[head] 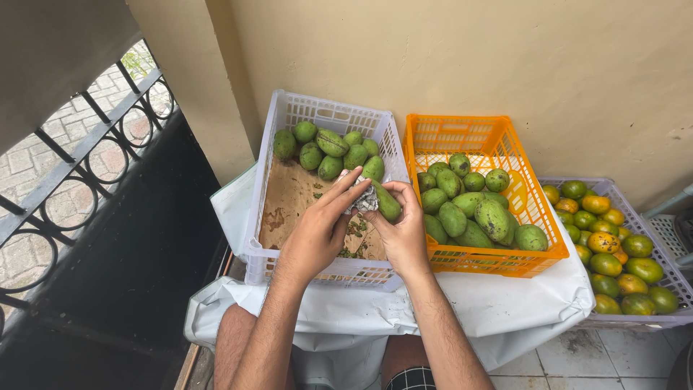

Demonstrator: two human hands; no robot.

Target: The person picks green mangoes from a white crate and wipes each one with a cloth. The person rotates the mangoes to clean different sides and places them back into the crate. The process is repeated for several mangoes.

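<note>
Both crates hold green mangoes point(462, 206), white crate point(263, 217) fewer.

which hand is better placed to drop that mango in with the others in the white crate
Right, probably. The right hand grips the mango, while the left hand only presses a crumpled cloth against it. Both hover over the white crate.

no labels, signs or screens, three open plastic crates in a row: white crate point(258, 217), orange crate point(498, 261), pale crate point(668, 278)
</note>
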